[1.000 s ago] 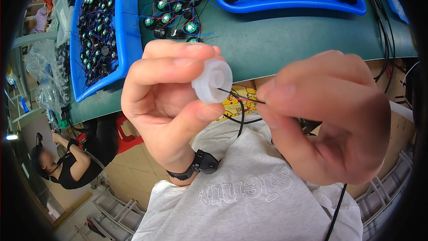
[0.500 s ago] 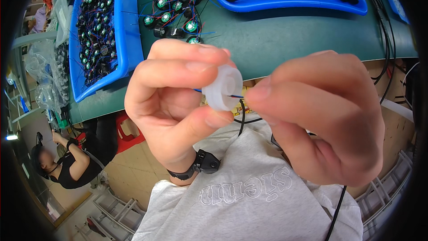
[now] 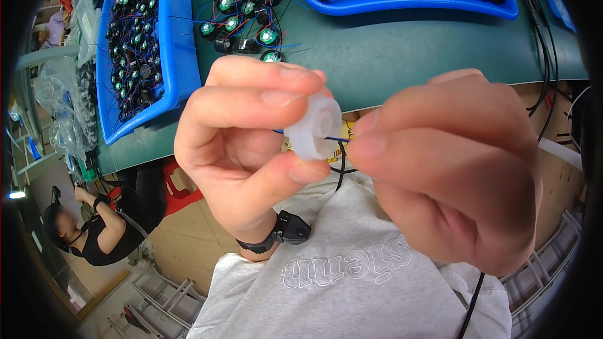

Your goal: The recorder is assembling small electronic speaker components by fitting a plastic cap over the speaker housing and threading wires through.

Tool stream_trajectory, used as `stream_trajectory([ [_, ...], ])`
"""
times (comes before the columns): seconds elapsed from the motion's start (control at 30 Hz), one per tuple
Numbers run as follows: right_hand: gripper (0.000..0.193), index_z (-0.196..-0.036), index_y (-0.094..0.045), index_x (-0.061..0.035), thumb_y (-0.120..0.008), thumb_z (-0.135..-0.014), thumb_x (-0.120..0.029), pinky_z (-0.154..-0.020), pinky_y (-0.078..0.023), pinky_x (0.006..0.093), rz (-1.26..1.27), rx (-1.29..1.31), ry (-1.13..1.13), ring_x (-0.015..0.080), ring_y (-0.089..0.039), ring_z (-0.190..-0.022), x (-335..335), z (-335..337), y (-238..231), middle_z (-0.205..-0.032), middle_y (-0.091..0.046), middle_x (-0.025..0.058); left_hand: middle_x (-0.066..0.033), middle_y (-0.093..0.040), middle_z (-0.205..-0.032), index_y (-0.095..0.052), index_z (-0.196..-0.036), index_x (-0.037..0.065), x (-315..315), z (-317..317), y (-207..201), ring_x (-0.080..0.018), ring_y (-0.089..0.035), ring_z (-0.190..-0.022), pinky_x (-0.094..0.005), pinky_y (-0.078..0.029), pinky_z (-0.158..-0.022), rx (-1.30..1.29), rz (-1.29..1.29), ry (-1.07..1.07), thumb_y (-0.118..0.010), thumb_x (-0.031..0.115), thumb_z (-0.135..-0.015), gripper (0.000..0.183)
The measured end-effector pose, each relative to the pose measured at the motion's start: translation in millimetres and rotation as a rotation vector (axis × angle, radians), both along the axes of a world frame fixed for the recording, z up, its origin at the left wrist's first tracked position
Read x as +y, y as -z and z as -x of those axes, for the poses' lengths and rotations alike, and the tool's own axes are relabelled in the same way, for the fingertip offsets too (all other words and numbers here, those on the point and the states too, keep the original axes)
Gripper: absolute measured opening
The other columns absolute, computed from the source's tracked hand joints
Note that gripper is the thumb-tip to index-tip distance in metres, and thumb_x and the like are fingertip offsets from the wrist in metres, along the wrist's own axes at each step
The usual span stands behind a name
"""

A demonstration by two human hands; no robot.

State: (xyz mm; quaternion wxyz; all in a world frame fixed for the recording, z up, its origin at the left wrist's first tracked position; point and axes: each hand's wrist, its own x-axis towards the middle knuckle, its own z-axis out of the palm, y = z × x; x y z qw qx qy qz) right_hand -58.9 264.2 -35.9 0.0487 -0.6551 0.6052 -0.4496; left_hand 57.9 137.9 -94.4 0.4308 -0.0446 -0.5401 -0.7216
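Between its thumb and fingertips, my left hand (image 3: 232, 144) holds a round, translucent white plastic cap (image 3: 306, 130) tilted on its side. A thin blue wire (image 3: 336, 139) passes through the cap: a short piece shows behind it, and the end comes out of the front. My right hand (image 3: 458, 176) pinches that wire end between thumb and index finger, just right of the cap and apart from it. The other fingers of this hand are curled in. Whatever may be on the wire's far end is hidden by my left hand.
A blue bin (image 3: 179, 44) of small black wired parts stands left on the green table (image 3: 377, 47). Similar loose parts (image 3: 248, 9) and white caps lie beside it. At the back, a blue tray (image 3: 414, 9) holds capped parts. Black cables hang right; another person (image 3: 103, 232) sits left.
My right hand has shifted slightly downward, its fingertips still on the wire. The wire now slants down a little from the cap. My left hand and the cap have hardly moved.
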Motion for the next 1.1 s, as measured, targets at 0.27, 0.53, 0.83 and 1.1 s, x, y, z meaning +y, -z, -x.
stream_trajectory([
  [0.27, 0.035, -0.091, -0.054, -0.0077, -0.064, -0.062, 0.009, -0.050, -0.033, 0.0257, -0.070, -0.018, 0.001, 0.0135, -0.052, -0.063, -1.3, -4.0, -5.2, -0.082, -0.060, 0.0086, -0.0198, -0.051, -0.100, -0.053, -0.093, -0.004, -0.9, -1.2, -1.5, -0.0262, -0.055, -0.093, -0.0357, -0.047, -0.082, 0.052, 0.015, 0.017, -0.071, -0.004, -0.060, 0.037],
  [0.53, 0.037, -0.091, -0.053, -0.0078, -0.064, -0.061, 0.009, -0.050, -0.033, 0.0260, -0.061, 0.004, -0.001, 0.0138, -0.052, -0.064, -2.8, -3.9, -5.3, -0.080, -0.061, 0.0086, -0.0186, -0.053, -0.098, -0.053, -0.091, -0.002, -9.6, -0.4, 7.7, -0.0257, -0.055, -0.091, -0.0372, -0.045, -0.084, 0.065, 0.131, 0.039, -0.073, -0.002, -0.058, 0.037],
  [0.83, 0.035, -0.090, -0.054, -0.0082, -0.065, -0.060, 0.006, -0.050, -0.033, 0.0270, -0.097, -0.029, -0.023, 0.0142, -0.053, -0.060, -1.4, -2.0, -6.4, -0.079, -0.060, 0.0085, -0.0183, -0.053, -0.097, -0.054, -0.090, -0.001, -12.8, -6.9, -7.9, -0.0258, -0.056, -0.089, -0.0381, -0.045, -0.085, -0.073, 0.239, 0.048, -0.073, -0.003, -0.057, 0.038],
  [1.1, 0.034, -0.088, -0.056, -0.0066, -0.066, -0.057, 0.005, -0.051, -0.031, 0.0266, -0.103, -0.093, -0.058, 0.0140, -0.052, -0.060, -2.4, -5.9, -6.9, -0.080, -0.060, 0.0101, -0.0189, -0.053, -0.098, -0.053, -0.090, -0.001, -9.5, -2.8, 24.2, -0.0265, -0.056, -0.089, -0.0392, -0.044, -0.085, 0.127, 0.104, 0.006, -0.072, -0.005, -0.058, 0.038],
])
